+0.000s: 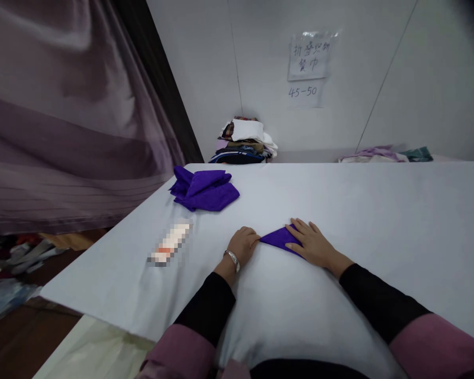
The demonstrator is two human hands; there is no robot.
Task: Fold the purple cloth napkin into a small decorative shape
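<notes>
A small purple cloth [278,238], folded to a narrow triangle, lies on the white table [359,210] in front of me. My left hand [243,245], a bracelet at its wrist, is curled and pinches the cloth's left tip. My right hand [312,243] lies flat on the cloth's right part, fingers stretched out and pressing it down. Most of the cloth's right end is hidden under that hand.
A heap of purple cloths [203,189] sits at the table's far left. A blurred small object [169,243] lies left of my left hand. Stacked fabrics [245,141] stand against the wall, more cloth [383,154] at the back right. A curtain [71,116] hangs at left.
</notes>
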